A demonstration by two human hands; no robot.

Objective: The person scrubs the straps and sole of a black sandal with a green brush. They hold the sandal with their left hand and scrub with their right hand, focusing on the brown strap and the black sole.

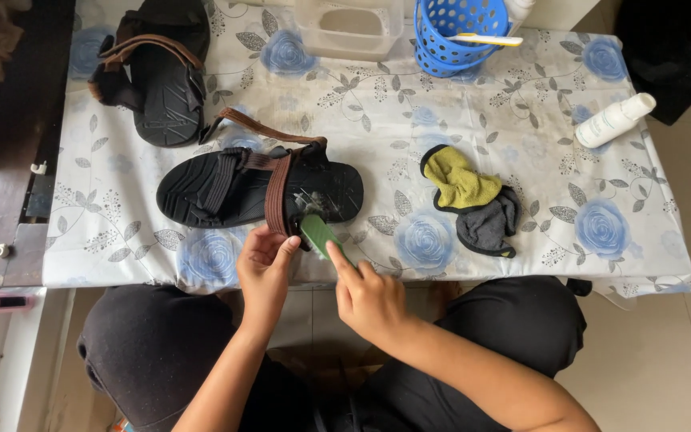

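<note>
Head view: green brush (321,234) bristles hidden

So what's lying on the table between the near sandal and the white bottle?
In the head view, a crumpled yellow and grey cloth lies between sandal and white bottle.

The right hand (369,298) grips a green brush (321,234) against the heel of a black sandal (257,186) — the left hand (264,268) pinches its brown strap (278,192). Right of the hands lies a yellow-grey cloth (473,200).
</note>
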